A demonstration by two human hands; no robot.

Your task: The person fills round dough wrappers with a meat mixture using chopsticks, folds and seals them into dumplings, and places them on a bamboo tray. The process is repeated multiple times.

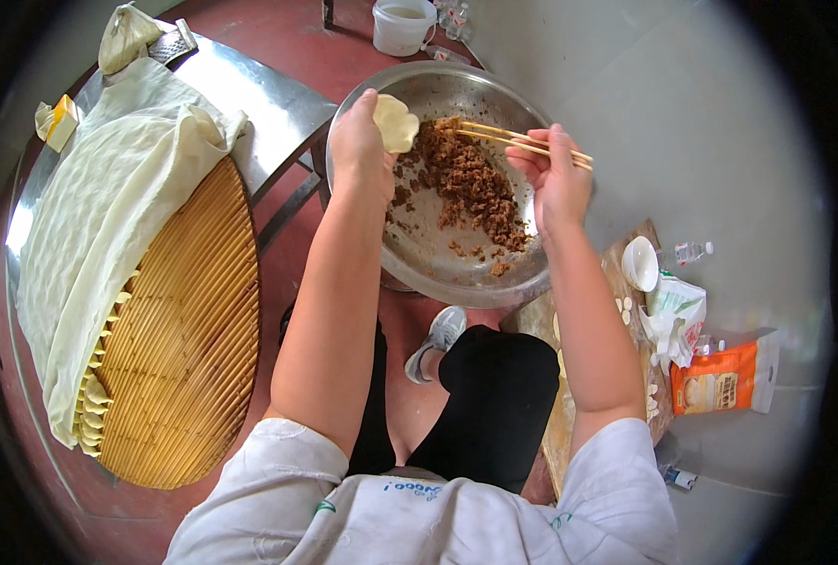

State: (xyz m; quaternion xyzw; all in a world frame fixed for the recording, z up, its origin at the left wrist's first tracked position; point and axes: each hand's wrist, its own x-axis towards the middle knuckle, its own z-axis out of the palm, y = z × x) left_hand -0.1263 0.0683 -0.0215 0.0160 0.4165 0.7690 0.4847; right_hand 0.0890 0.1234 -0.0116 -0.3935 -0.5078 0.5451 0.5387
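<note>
A round dough wrapper (395,123) rests in my left hand (360,145), over the left side of a wide metal basin (461,292). My right hand (557,176) grips a pair of wooden chopsticks (525,141) from the right; their tips touch the top edge of the brown minced filling (472,180) heaped in the basin. To the left, a round slatted bamboo tray (186,339) is partly covered by a white cloth (115,191). Along the cloth's edge a row of folded dumplings (94,409) shows; whatever lies beneath the cloth is hidden.
A metal table (263,92) carries the tray. On the right, a wooden board (557,452) holds small dough pieces (652,399) and a white bowl (640,263). Beside it are a plastic bag (677,311), an orange package (719,378) and bottles. A white bucket (401,32) stands beyond the basin.
</note>
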